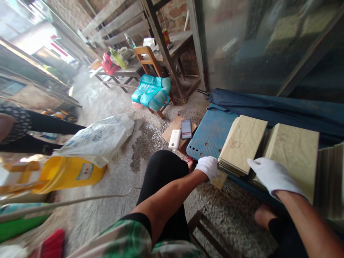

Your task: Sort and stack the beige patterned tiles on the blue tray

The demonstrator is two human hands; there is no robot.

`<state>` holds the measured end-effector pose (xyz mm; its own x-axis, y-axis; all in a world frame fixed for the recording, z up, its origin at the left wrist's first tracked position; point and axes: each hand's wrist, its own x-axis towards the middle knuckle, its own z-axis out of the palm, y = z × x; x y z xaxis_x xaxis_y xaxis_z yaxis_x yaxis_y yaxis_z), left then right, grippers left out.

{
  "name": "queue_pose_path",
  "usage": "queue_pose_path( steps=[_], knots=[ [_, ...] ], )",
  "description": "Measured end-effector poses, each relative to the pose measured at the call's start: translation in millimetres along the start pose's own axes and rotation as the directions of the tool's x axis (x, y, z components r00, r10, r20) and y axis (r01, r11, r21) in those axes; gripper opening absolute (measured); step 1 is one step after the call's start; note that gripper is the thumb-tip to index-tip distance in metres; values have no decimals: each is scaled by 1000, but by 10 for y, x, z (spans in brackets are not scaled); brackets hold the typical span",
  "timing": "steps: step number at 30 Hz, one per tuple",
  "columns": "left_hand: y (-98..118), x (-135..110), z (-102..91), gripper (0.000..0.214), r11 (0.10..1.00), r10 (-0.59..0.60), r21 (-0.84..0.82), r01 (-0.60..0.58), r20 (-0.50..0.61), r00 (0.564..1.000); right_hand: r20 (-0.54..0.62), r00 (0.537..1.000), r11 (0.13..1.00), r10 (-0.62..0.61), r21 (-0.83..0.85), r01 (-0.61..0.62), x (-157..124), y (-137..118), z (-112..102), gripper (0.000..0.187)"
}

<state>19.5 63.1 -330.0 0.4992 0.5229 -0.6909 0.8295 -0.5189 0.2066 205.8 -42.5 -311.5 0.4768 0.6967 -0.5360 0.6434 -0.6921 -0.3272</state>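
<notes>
My left hand (209, 167), in a white glove, is curled at the near left corner of a stack of thin beige panels (243, 143) with a wavy grain. Its fingertips are hidden, and a small beige piece (219, 179) shows just below it. At the right edge of the same stack is my right hand (274, 175), also white-gloved, its fingers bent together and partly out of sight. What it grips, if anything, cannot be made out. A second panel stack (295, 150) lies beyond that hand, with more panels (331, 179) on edge farther right.
The panels rest on a blue bench (212, 132) beside a folded dark umbrella (242, 104). A phone (186, 129) and a white power bank (175, 139) lie on cardboard. Leftward are a yellow bucket (72, 172), a white sack (99, 136) and another person's legs (51, 123).
</notes>
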Motion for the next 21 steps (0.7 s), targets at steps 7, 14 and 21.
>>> queue_pose_path(
  steps=[7, 14, 21],
  knots=[
    [5, 109, -485, 40, 989, -20, -148, -9, -195, 981, 59, 995, 995, 80, 47, -83, -12, -171, -66, 47],
    [326, 221, -645, 43, 978, 42, -200, -55, -71, 997, 137, 979, 985, 151, 63, -161, 4, -373, -143, 52],
    [457, 283, -626, 48, 956, 7, -294, -3, 12, 1000, 185, 959, 948, 215, 198, -250, 28, -418, -141, 57]
  ],
)
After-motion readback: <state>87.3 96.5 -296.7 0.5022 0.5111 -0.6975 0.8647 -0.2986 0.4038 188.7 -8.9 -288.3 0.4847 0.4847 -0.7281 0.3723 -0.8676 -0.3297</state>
